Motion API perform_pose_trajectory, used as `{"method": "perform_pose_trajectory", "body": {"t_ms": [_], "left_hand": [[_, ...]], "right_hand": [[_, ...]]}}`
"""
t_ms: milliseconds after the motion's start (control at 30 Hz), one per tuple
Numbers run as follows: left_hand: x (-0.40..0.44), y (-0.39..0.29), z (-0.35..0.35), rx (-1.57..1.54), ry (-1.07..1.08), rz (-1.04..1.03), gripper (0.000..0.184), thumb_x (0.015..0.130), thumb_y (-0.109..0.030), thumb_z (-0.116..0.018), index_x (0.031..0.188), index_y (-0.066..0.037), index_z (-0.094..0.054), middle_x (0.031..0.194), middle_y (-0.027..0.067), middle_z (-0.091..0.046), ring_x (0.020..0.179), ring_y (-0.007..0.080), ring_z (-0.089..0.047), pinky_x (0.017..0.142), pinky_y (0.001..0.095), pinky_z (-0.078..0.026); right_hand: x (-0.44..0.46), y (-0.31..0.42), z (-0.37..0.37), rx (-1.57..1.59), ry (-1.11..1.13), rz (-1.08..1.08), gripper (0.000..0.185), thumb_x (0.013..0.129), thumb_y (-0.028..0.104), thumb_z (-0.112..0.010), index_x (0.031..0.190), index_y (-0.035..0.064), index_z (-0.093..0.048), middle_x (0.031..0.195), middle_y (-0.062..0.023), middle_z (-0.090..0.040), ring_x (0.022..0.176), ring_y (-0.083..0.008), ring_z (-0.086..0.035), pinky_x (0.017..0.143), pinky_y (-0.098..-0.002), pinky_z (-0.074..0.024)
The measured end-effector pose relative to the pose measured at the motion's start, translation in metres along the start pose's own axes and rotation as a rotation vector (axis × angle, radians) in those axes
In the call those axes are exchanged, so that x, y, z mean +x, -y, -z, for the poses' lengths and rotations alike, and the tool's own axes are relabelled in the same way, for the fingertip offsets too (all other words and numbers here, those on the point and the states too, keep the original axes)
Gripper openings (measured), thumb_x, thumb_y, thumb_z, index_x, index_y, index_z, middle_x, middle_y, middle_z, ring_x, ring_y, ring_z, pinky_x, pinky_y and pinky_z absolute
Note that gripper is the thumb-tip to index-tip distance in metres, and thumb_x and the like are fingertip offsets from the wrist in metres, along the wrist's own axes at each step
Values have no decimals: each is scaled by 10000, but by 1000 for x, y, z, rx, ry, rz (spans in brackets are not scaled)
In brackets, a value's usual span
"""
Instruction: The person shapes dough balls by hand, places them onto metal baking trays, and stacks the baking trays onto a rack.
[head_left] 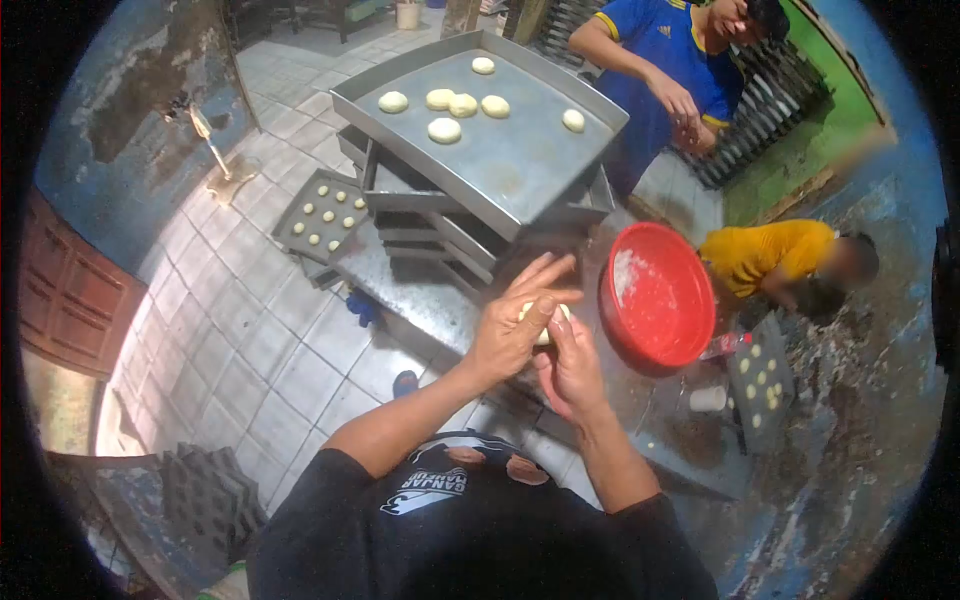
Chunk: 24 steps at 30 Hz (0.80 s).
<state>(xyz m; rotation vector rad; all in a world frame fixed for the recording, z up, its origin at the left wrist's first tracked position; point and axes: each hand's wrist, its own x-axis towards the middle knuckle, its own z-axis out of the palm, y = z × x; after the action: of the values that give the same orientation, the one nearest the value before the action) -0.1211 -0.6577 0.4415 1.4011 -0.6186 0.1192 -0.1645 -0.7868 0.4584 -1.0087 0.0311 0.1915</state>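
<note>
Between my two hands is a small pale dough ball (543, 338), partly hidden by my thumbs and fingers. My left hand (508, 328) presses on it from the left, thumb across the dough and the other fingers stretched out beyond. From the right, my right hand (570, 365) grips the same ball with bent fingers. Just past my hands stands a large metal tray (540, 165) on top of a stack, with several flattened dough balls (444, 130) spread on it. To the right of my right hand is a red basin (660, 295) with white floury residue inside.
A white cup (708, 400) and a bottle with a red cap (727, 346) stand right of the basin. Trays of dough balls lie at the right (760, 385) and lower left (322, 215). A person in blue (650, 90) and another in yellow (770, 255) are nearby.
</note>
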Motion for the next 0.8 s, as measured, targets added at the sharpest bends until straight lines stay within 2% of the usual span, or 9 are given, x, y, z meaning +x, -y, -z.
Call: {"method": "perform_pose_trajectory", "body": {"t_ms": [100, 200, 267, 367, 433, 567, 633, 700, 800], "left_hand": [[25, -8, 54, -164, -58, 57, 532, 1074, -433, -472, 1354, -10, -631, 1593, 177, -393, 1484, 276, -347, 1186, 403, -299], [38, -27, 102, -196, -212, 50, 514, 1012, -248, -620, 1449, 3, -519, 1572, 174, -424, 1444, 268, -413, 1172, 393, -336], [38, -13, 140, -97, -265, 30, 654, 908, -53, -690, 1507, -3, -434, 1524, 164, -489, 1412, 260, -460, 1171, 394, -347], [29, -9, 197, 104, -309, 25, 493, 878, -19, -676, 1363, -1, -592, 1330, 175, -640, 1266, 282, -594, 1089, 394, -436], [14, -1, 226, 112, -354, 87, 473, 878, -16, -661, 1347, -2, -602, 1314, 176, -645, 1248, 281, -606, 1076, 386, -444], [-12, 7, 284, 362, -436, 244, 377, 946, -71, -583, 1315, 2, -612, 1277, 158, -646, 1137, 241, -640, 994, 366, -490], [-25, 20, 301, 329, -486, 251, 366, 954, -88, -577, 1308, -2, -614, 1265, 159, -649, 1117, 242, -645, 974, 366, -498], [-30, 27, 308, 302, -523, 254, 355, 962, -104, -572, 1301, -6, -616, 1253, 159, -652, 1098, 243, -650, 954, 365, -505], [-25, 31, 312, 327, -494, 267, 346, 968, -112, -570, 1296, -10, -615, 1239, 157, -653, 1077, 245, -654, 942, 366, -510]], "right_hand": [[66, 41, -29, -355, 187, -208, 259, 1044, 226, -589, 1231, 45, -596, 1113, -30, -667, 966, -108, -643, 865, -293, -529], [154, 73, -53, -920, 74, 243, 227, 984, 203, -644, 1110, 13, -646, 941, -26, -702, 829, -108, -638, 743, -284, -524], [215, 103, -70, -1486, -164, 453, 337, 956, 294, -661, 1119, 1, -636, 860, -133, -706, 818, -211, -682, 757, -372, -533], [304, 94, -40, -1535, -282, 423, 397, 963, 301, -658, 1219, 2, -608, 1082, -228, -698, 988, -296, -692, 844, -412, -529], [353, 75, 10, -2192, 39, 190, 541, 1012, 422, -583, 1300, -35, -559, 1322, -322, -578, 1246, -353, -590, 1016, -435, -471], [393, 93, 20, -2036, 290, -19, 711, 1055, 544, -421, 1385, -82, -487, 1501, -350, -400, 1434, -407, -394, 1174, -453, -326], [392, 105, -8, -1442, -40, -101, 805, 1070, 581, -284, 1461, -114, -387, 1570, -310, -331, 1489, -424, -289, 1231, -452, -227], [413, 77, 17, -1463, -54, -14, 776, 1073, 570, -290, 1547, -45, -302, 1634, -247, -256, 1521, -396, -226, 1242, -455, -188], [432, 46, 19, -1981, 27, 218, 821, 1037, 676, -221, 1620, 98, -202, 1678, -172, -177, 1561, -302, -138, 1259, -459, -87]]}}
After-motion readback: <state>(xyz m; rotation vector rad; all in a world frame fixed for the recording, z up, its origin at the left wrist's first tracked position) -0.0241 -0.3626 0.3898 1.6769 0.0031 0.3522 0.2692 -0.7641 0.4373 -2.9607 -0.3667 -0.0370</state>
